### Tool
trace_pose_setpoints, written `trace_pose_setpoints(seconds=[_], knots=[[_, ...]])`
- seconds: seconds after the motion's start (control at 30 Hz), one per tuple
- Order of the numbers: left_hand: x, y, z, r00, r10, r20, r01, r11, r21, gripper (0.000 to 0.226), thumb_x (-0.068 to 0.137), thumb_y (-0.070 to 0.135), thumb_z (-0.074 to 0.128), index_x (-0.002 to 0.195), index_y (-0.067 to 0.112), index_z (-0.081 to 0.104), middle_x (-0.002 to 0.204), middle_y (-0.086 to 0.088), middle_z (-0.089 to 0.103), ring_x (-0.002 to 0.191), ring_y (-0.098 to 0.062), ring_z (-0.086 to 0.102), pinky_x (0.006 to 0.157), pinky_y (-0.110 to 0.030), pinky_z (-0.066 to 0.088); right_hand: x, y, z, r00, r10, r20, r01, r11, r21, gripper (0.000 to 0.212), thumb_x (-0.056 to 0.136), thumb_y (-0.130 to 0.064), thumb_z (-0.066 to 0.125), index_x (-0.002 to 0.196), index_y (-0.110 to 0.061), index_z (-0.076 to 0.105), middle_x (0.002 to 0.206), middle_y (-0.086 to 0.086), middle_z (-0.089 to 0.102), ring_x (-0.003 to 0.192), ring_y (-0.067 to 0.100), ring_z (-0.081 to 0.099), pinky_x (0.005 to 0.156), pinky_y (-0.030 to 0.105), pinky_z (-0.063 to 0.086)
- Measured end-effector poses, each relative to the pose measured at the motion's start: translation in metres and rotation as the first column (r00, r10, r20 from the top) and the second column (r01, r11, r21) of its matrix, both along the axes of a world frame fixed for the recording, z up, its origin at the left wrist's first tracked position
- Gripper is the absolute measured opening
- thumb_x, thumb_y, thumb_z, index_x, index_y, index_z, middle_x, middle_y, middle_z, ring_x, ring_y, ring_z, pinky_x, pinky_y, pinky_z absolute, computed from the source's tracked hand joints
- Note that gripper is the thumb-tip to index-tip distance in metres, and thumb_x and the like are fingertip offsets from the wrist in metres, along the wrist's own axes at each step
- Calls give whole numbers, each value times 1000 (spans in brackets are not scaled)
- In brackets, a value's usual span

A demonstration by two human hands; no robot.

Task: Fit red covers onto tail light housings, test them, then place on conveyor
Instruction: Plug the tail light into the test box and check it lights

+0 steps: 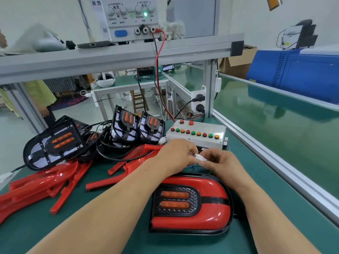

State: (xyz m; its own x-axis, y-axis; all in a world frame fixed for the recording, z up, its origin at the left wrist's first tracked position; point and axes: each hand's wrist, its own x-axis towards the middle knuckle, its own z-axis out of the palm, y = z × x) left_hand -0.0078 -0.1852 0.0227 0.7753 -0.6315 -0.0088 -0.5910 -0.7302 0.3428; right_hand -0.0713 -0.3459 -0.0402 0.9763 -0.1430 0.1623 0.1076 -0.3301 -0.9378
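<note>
Covered unit: a tail light housing (190, 204) with its red cover fitted lies flat on the green bench (113, 235), nearest the person and between the forearms; fitting looks done for this one
Hands: the left hand (176, 154) and right hand (218, 160) meet just beyond it, and the fingertips of both pinch a white connector (200, 158) trailing thin wires
Step in hand: probably plugging in the unit's lead for the test; I cannot tell whether the plug is mated, and the amber strips look unlit
Test box: a white test box (196, 133) with rows of red, green and amber buttons sits just behind the hands
Loose covers: red covers (45, 184) are heaped to the left, not yet fitted
Bare housings: several uncovered housings (124, 127) stand and lie behind the covers, so most of the batch seems left to do
Conveyor: the conveyor belt (275, 116) runs along the right past the rail; placing is not yet done for this unit
Power supply: the power supply (132, 17) sits on the shelf above with a green lamp lit
</note>
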Motion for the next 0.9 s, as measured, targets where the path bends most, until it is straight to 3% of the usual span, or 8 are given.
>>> trace_pose_setpoints(seconds=[0.23, 0.4, 0.63, 0.9], knots=[[-1, 2, -2, 999, -20, 48, 21, 1000, -8, 30, 90, 41, 66, 111, 20, 70, 108, -3, 65, 99, -23, 60, 89, -44, 51, 0, 0, 1, 1000, 4, 6, -4, 1000, -12, 9, 85, -18, 76, 90, -25, 74, 87, 1, 74, 83, 16, 68, 69, 12, 52], [-2, 4, -6, 998, -28, 61, 30, 999, -16, 30, 91, 42, 65, 111, 20, 69, 107, -2, 64, 99, -22, 58, 89, -45, 49, -1, 0, -1, 1000, 3, 5, -3, 1000, -6, 9, 86, -16, 76, 93, -21, 75, 88, 1, 75, 84, 16, 69, 74, 17, 53], [0, 3, -7, 997, -43, 64, 43, 999, -4, 27, 92, 40, 66, 110, 19, 68, 110, -1, 64, 101, -20, 58, 91, -43, 48, 1, -2, -1, 999, 19, 26, -19, 1000, -15, 10, 86, -13, 76, 94, -17, 74, 81, -6, 74, 70, -5, 64, 66, 8, 48], [3, 6, -10, 998, -55, 40, 57, 997, -49, 24, 91, 38, 69, 106, 20, 70, 106, -2, 66, 98, -17, 59, 90, -39, 49, 2, -2, -3, 999, 23, 23, -22, 999, -42, 9, 85, -21, 77, 93, -22, 74, 80, -7, 73, 69, -3, 62, 65, 8, 48]])
